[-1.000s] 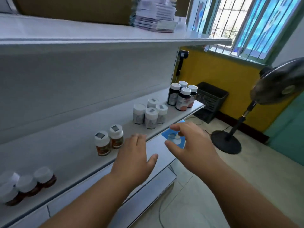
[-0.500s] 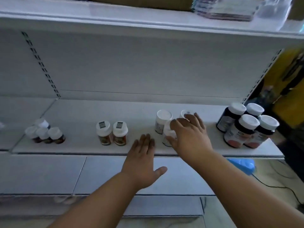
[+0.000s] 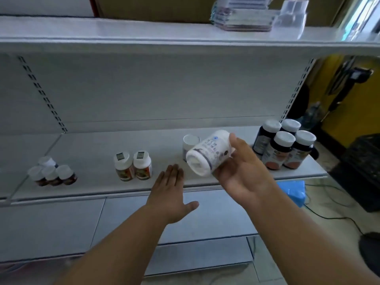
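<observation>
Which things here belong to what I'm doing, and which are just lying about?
In hand: tilted white plastic pill bottle, held by the right hand; white bottle standing behind it; open left hand over the white metal shelf edge.
Lying about: two orange-labelled white-capped bottles; four dark white-capped bottles; small brown bottles; blue box; stacked packets overhead.

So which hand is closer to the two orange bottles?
Left. The left hand is just right of the orange bottles; the right hand is farther right, holding a tilted white bottle.
</observation>
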Motion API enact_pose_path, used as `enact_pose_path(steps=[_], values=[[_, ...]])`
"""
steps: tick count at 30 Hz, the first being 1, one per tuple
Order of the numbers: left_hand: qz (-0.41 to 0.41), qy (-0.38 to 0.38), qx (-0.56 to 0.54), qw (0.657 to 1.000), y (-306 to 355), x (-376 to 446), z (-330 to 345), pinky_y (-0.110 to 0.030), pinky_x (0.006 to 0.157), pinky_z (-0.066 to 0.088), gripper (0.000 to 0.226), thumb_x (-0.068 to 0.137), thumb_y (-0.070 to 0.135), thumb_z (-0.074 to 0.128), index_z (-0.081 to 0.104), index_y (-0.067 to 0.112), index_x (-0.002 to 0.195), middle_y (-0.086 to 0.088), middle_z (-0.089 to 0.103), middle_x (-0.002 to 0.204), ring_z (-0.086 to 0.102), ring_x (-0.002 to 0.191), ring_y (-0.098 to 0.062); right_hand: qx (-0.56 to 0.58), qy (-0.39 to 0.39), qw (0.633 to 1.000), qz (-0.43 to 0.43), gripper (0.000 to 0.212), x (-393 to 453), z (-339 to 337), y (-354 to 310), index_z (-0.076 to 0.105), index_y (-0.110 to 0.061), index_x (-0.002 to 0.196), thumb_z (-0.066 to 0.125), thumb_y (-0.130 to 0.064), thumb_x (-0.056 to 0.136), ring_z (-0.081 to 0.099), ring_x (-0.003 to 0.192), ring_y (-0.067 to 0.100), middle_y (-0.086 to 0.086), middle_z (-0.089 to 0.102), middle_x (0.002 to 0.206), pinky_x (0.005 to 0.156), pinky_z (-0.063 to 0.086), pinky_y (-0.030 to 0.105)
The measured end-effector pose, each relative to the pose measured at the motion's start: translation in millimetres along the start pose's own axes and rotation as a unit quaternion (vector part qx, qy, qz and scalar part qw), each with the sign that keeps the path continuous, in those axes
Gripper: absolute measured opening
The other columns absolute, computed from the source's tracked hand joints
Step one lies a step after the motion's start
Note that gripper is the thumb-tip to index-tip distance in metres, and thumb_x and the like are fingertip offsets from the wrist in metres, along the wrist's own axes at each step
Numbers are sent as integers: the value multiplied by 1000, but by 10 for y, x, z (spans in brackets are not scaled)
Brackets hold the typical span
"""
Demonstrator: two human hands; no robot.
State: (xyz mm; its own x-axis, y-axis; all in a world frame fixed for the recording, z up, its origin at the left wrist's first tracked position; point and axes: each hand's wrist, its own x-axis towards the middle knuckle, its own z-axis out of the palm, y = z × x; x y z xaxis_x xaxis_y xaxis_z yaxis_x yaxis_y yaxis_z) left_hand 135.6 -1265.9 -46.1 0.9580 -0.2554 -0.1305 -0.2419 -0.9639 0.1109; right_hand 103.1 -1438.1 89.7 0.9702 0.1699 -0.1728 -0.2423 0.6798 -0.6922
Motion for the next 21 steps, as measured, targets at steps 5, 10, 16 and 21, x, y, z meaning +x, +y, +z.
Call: enact_pose_path(steps=[5,10,16,21], values=[[5,17,11,1000,-42,57,90,-40,122,-12,110,85,81,32,-22,13,154,-6,-30,161,-27,148,-21,137,-6,984,118,64,-186,26,-70,59,-9,123,67,-54,78,68,77,29,11,68,94,81,54,52],[8,21,9,1000,-35,72,92,-39,122,-12,111,84,82,33,-22,14,154,-5,-28,162,-26,148,-20,121,-39,978,166,76,-231,-16,-12,61,3,111,72,-61,73,64,79,29,18,62,96,69,58,43],[13,13,18,1000,-64,90,124,-40,122,-11,113,82,82,35,-20,15,155,-6,-25,163,-25,149,-21,76,-85,974,194,59,-269,-87,60,57,1,124,62,-40,82,62,83,32,20,63,99,72,55,43],[9,15,37,999,-52,75,120,-40,122,-12,112,84,83,31,-21,13,154,-6,-28,161,-27,148,-21,85,-56,977,185,88,-294,-170,89,56,-1,125,91,-42,55,66,77,34,20,59,95,68,58,47]])
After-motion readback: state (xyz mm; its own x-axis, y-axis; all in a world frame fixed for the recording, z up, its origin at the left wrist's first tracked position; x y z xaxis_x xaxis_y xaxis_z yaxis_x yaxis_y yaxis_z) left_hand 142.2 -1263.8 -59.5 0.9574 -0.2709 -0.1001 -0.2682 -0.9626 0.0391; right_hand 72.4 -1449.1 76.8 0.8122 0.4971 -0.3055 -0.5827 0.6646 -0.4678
